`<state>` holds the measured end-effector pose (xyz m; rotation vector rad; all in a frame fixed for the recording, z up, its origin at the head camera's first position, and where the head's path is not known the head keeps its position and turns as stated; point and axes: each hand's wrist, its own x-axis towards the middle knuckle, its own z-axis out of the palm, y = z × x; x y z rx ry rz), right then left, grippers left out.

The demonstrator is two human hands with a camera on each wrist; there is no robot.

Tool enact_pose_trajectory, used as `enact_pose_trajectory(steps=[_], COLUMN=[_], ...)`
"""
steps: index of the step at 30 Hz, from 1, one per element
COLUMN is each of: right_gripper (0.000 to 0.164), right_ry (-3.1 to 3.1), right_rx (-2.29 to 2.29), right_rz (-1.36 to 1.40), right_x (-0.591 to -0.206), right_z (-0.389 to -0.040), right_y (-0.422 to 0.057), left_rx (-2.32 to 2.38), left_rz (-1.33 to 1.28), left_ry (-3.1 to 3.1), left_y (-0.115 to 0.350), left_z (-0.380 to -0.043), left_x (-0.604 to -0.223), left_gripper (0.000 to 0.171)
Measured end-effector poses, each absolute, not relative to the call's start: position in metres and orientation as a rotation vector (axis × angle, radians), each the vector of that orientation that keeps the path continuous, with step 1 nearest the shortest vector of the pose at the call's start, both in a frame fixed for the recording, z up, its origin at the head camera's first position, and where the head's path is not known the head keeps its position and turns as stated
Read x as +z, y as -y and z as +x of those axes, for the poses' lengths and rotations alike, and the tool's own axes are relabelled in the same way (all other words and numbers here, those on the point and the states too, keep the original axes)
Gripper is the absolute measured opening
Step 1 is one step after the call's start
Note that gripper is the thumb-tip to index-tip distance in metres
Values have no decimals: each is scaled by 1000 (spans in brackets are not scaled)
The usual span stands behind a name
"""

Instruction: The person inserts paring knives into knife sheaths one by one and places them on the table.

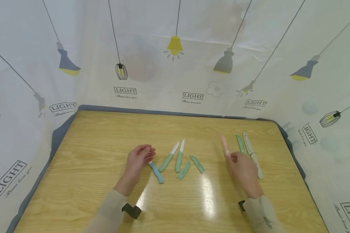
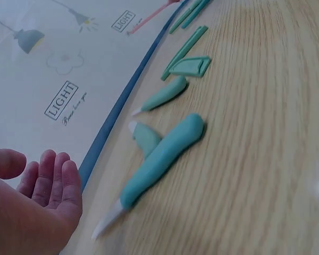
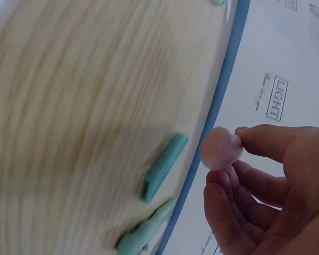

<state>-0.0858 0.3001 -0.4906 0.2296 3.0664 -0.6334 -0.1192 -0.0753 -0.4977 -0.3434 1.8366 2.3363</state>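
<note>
My right hand [image 1: 244, 168] pinches a pink knife [image 1: 226, 147] between thumb and fingers, its far end pointing away from me. In the right wrist view the rounded handle end of the pink knife [image 3: 219, 150] shows at the fingertips. My left hand [image 1: 138, 158] holds nothing, its fingers relaxed, beside a blue-handled knife [image 1: 157, 173]. The left wrist view has that blue handle [image 2: 162, 162] and its white blade apart from the left hand [image 2: 40, 199]. Two green-handled knives [image 1: 166, 162] [image 1: 179, 160] with white blades lie to its right.
Two green blade covers [image 1: 183, 171] [image 1: 197, 164] lie mid-table. Right of the pink knife are a narrow green piece [image 1: 240, 144] and a long pale knife [image 1: 253, 155]. A lamp-printed sheet [image 1: 163, 81] rises around the wooden table [image 1: 110, 129].
</note>
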Motion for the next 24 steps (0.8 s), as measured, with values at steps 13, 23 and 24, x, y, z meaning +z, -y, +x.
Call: enact_pose_trajectory(steps=[13,23,24], right_gripper=[42,41,40], right_ry=[-3150,-3107,-3110], right_rx=[-456,-374,-370], right_rz=[175,209,201], right_x=[-501,-512,-513], right_z=[-104,-109,-109], right_y=[-337,-341,-341], left_rx=[2355,2340,2338], left_rz=[-409,-429,-431], left_ry=[-1849,-1851,-1851], left_y=[106,110,110], left_z=[-119,-109,-108], left_x=[-496,-501,-502], left_gripper=[31,32,32])
